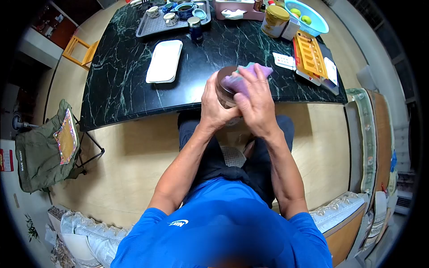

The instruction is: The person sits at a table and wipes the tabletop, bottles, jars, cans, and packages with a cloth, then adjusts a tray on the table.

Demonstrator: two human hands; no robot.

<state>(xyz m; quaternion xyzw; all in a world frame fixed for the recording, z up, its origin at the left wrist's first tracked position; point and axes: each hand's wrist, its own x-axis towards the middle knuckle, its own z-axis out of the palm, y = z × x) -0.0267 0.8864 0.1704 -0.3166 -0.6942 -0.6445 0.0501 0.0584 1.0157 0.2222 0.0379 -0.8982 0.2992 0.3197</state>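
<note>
A jar with a brown lid is held over the near edge of the dark marble table. My left hand is wrapped round its left side. My right hand grips a purple cloth and presses it against the right side of the lid. Part of the cloth sticks out beyond my right fingers. The jar's lower part is mostly hidden by my hands. To the left of the jar, a white lidded container lies on the table.
On the marble table are a grey tray with cups, a dark jar, a yellow-lidded can, a blue basket of fruit and a yellow organizer. A green folding chair stands left.
</note>
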